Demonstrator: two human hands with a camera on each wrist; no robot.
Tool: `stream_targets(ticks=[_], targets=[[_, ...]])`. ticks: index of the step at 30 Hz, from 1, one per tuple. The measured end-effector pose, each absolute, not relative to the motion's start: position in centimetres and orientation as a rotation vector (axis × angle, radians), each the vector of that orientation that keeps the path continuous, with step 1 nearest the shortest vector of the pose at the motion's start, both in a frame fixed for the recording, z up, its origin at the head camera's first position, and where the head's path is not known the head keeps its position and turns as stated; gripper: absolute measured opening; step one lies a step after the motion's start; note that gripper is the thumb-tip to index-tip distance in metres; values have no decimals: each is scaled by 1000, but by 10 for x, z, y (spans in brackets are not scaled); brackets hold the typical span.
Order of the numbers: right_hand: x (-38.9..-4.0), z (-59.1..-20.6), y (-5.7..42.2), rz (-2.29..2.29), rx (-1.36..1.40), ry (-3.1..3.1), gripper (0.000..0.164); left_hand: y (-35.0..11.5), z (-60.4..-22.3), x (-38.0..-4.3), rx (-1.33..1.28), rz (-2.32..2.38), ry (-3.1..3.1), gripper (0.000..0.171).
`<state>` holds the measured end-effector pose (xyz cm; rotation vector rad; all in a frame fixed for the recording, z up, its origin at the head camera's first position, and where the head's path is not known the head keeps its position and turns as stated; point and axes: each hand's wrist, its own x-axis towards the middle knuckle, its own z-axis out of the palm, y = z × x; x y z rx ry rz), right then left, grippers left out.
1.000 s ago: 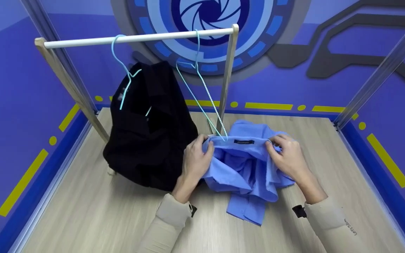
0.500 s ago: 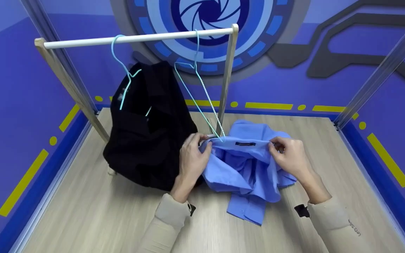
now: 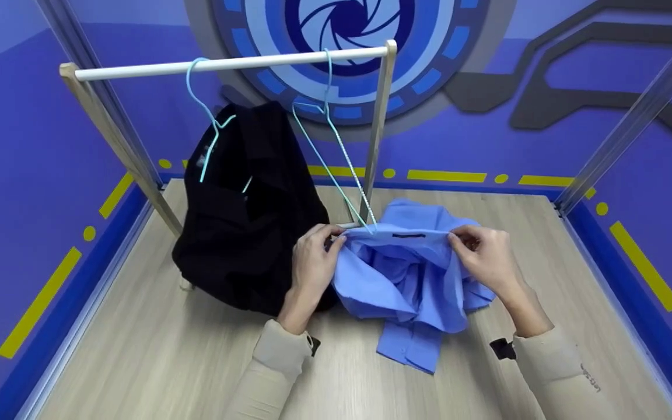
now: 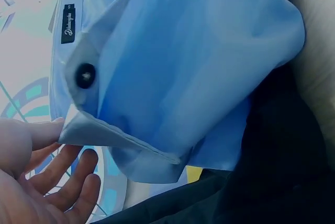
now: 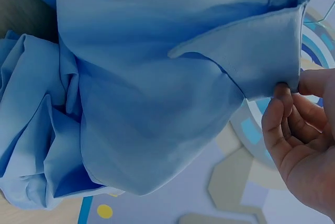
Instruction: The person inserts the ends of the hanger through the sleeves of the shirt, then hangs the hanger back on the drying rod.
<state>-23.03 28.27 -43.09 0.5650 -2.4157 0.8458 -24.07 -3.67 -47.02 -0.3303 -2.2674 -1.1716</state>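
Observation:
A light blue button shirt (image 3: 371, 291) is held up by its collar between my two hands, the rest bunched on the floor. My left hand (image 3: 312, 259) pinches one end of the collar between thumb and fingers, the other fingers spread loosely in the left wrist view. At the opposite end my right hand (image 3: 487, 256) pinches the collar (image 5: 261, 56), thumb against curled fingertips. A black neck label (image 4: 68, 23) and a dark button (image 4: 85, 76) show near the collar. The lower end of a turquoise wire hanger (image 3: 343, 150) overlaps the collar's left part in the head view.
The hanger hooks over the white bar (image 3: 137, 70) of a wooden-legged rack (image 3: 380, 111). Left of it, a black garment (image 3: 242, 245) hangs on a second turquoise hanger (image 3: 196, 99), close beside my left hand. Blue printed walls (image 3: 452, 140) enclose the wood-look floor (image 3: 196, 361).
Both hands have drawn slightly apart, the left one leftward and the right one rightward, so the collar is stretched straighter. Its label has tilted to a thin strip in the head view.

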Motion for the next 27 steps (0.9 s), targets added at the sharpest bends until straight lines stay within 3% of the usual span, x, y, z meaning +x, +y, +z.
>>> stream_targets(ticks=[15, 20, 27], targets=[[-230, -430, 281, 893, 574, -2389, 5, -39, -460, -240, -368, -1418, -2155, 13], [-229, -429, 280, 888, 566, -2395, 5, -37, -448, -241, -365, -1493, -2037, 9], [-228, -430, 278, 857, 573, -2392, 6, -31, -425, -243, -366, -1775, -1878, 17]])
